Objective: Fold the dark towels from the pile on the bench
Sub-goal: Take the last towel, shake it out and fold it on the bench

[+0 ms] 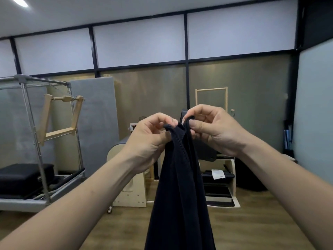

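Note:
A dark towel (180, 192) hangs straight down in front of me, raised to chest height and gathered into long folds. My left hand (147, 141) pinches its top edge from the left. My right hand (214, 130) pinches the same top edge from the right. The two hands are close together, almost touching at the towel's upper corners. The towel's lower end runs out of the frame at the bottom. The bench and the pile of towels are out of view.
A metal-framed exercise bed (36, 177) with black pads stands at the left. Wooden exercise equipment (129, 186) and a low wooden chair unit (221, 179) stand ahead on the wood floor (252, 222). A grey mat (97, 123) leans against the far wall.

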The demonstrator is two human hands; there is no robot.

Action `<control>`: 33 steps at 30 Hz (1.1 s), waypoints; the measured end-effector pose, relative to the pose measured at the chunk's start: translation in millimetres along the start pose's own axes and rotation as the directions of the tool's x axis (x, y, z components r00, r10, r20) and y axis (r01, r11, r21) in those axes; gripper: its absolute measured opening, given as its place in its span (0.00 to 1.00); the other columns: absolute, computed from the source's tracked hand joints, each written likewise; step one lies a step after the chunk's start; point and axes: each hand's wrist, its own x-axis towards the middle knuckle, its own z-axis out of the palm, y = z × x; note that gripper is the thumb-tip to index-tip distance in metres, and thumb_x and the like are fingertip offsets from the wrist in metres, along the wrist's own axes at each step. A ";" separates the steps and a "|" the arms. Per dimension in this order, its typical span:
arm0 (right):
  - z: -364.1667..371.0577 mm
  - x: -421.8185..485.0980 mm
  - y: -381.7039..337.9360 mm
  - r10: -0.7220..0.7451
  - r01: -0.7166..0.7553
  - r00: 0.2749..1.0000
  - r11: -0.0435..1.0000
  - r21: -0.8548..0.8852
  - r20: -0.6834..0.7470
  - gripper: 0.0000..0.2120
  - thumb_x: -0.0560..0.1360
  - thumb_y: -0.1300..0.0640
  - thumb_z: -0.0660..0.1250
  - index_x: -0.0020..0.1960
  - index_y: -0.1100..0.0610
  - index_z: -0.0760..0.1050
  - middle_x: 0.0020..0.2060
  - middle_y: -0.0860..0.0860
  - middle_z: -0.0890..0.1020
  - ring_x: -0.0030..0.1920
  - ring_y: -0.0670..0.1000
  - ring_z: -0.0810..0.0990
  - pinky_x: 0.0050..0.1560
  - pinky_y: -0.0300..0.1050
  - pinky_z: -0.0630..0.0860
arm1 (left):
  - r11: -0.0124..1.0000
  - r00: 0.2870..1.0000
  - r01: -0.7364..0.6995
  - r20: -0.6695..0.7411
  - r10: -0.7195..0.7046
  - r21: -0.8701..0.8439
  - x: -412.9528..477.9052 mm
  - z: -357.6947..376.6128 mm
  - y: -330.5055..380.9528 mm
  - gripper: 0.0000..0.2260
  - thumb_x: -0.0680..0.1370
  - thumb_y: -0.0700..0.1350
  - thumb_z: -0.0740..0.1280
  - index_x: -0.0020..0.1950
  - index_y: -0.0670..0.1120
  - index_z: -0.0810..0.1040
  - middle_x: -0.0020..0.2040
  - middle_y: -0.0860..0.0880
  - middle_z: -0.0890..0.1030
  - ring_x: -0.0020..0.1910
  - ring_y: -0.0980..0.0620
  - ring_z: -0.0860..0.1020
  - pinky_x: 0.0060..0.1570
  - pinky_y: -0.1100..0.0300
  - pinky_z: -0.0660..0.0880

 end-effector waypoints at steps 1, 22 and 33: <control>0.4 -0.9 -2.1 0.006 -0.006 1.000 1.000 0.000 0.021 0.06 0.71 0.65 0.68 0.44 0.58 0.82 0.40 0.57 0.81 0.34 0.48 0.79 0.37 0.39 0.78 | 1.000 1.000 -0.011 0.004 0.011 -0.001 -0.3 2.2 0.8 0.08 0.65 0.38 0.75 0.40 0.48 0.81 0.43 0.46 0.82 0.44 0.45 0.81 0.45 0.59 0.80; 33.9 -13.2 6.9 -0.132 0.002 0.953 0.903 -0.429 -0.273 0.13 0.74 0.57 0.73 0.36 0.63 0.76 0.26 0.52 0.79 0.28 0.48 0.78 0.33 0.44 0.78 | 1.000 0.989 0.012 -0.149 -0.009 0.021 -5.0 17.1 -0.5 0.07 0.70 0.33 0.71 0.42 0.43 0.77 0.38 0.47 0.81 0.33 0.50 0.81 0.33 0.60 0.80; 41.5 -23.4 21.2 -0.010 -0.105 0.883 0.970 -0.220 -0.470 0.11 0.78 0.57 0.66 0.40 0.59 0.82 0.32 0.52 0.79 0.35 0.49 0.77 0.32 0.40 0.72 | 0.972 0.978 -0.022 -0.198 0.070 0.235 -6.1 21.0 -7.1 0.08 0.71 0.34 0.75 0.38 0.47 0.85 0.39 0.47 0.84 0.41 0.49 0.81 0.48 0.54 0.79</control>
